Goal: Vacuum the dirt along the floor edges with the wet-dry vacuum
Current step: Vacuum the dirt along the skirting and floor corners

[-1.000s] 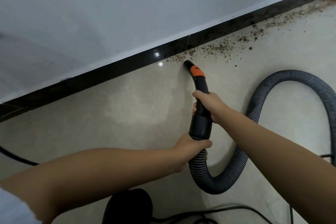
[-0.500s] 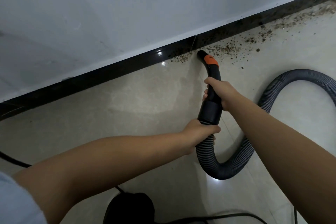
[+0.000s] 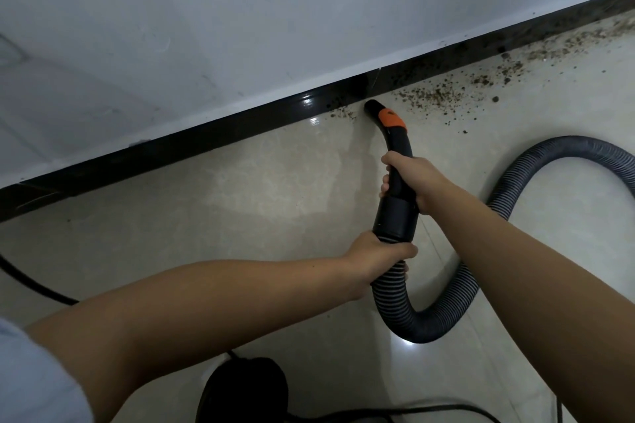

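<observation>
The right hand grips the rigid black curved plastic nozzle, the left hand its limp ribbed grey hose, probably light.

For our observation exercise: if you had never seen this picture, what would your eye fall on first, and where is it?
First, the black vacuum nozzle with its orange patch, its tip at the dark baseboard mid-frame. The right hand grips the nozzle and the left hand holds the ribbed hose just below the cuff. Then the brown dirt, scattered along the floor edge to the right of the tip.
</observation>
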`<state>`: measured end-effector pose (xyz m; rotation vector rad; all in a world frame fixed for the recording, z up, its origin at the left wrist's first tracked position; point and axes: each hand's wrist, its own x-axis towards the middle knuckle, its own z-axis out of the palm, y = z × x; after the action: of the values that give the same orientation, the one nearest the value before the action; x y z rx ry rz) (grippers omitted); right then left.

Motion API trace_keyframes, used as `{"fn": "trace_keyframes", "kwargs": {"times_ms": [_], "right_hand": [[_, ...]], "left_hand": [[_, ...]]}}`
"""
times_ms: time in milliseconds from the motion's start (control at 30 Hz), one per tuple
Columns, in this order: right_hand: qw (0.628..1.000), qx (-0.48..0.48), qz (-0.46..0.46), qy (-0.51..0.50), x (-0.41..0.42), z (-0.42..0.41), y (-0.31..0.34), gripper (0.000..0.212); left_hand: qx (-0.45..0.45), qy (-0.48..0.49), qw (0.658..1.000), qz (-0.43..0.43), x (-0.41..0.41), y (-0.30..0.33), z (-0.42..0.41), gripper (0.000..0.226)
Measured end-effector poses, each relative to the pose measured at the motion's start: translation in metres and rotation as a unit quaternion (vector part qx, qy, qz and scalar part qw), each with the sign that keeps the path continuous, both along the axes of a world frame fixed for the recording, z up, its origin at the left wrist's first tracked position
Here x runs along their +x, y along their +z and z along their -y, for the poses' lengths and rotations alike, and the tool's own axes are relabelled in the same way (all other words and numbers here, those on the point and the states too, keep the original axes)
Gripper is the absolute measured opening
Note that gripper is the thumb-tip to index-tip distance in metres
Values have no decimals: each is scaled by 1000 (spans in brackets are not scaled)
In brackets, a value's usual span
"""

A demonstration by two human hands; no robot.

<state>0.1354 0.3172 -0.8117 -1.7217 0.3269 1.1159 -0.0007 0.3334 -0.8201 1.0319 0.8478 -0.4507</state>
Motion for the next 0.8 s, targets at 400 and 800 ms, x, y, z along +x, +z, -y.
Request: {"fn": "trace_keyframes", "kwargs": {"times_ms": [400, 800], "right_hand": [[999, 9, -15, 36, -25, 6, -1, 14], [998, 11, -12, 62, -19, -19, 2, 13]], "left_hand": [[7, 26, 999, -17, -26, -1, 18, 13], [2, 48, 999, -14, -19, 2, -3, 13]]}}
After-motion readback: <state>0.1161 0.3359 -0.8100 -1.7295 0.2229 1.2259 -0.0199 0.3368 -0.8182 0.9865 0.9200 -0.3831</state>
